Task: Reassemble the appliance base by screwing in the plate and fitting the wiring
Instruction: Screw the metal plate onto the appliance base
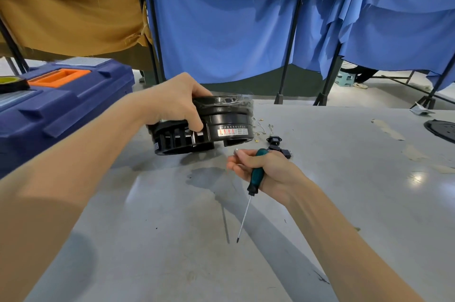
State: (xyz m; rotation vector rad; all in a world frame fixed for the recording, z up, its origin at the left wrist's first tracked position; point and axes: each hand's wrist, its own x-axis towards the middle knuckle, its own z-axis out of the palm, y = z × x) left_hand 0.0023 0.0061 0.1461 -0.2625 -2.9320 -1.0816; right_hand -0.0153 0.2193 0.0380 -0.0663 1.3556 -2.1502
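Glossy black plastic base, smooth grey table

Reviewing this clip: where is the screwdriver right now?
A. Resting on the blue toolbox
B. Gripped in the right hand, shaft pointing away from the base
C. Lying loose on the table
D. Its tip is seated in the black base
B: the right hand grips the green-handled screwdriver with its shaft angled down toward the person, clear of the appliance base, which the left hand holds.
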